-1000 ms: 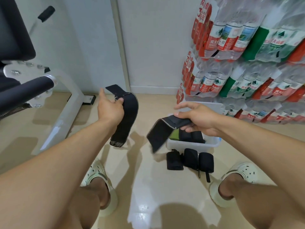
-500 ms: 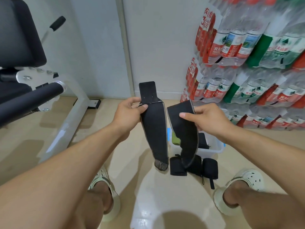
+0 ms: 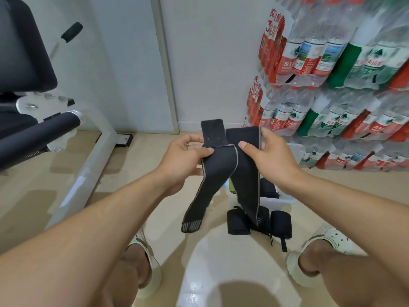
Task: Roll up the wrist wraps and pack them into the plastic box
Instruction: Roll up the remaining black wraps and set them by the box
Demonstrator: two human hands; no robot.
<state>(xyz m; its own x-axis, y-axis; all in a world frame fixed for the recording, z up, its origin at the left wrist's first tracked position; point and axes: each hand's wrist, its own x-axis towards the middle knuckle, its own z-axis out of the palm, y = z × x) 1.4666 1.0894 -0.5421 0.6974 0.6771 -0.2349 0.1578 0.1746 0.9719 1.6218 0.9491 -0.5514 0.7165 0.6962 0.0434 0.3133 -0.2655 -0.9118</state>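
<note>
- Wrist wraps were in both of your hands, held up in front of you above the floor, with the plastic box [image 3: 278,201] on the floor just beyond and below them.
- Your left hand [image 3: 183,157] pinched the left wrap [image 3: 212,176] between thumb and curled fingers, right at the seam where its stiff top tab met the long band; that grip likely kept the tab upright so the band could hang straight.
- Your right hand [image 3: 269,155] gripped the right wrap [image 3: 246,173] near its top edge, thumb pressed on the front and fingers curled behind, so its length dangled down over the box.
- Both bands hung side by side, unrolled, their lower ends free in the air; this looked like lining them up before rolling.
- Three rolled wraps [image 3: 257,221] lay on the floor against the near wall of the box, not yet packed, and dark rolls showed inside it.
- Stacked packs of bottled water [image 3: 332,85] stood to your right, and a weight bench frame [image 3: 88,165] to your left.
</note>
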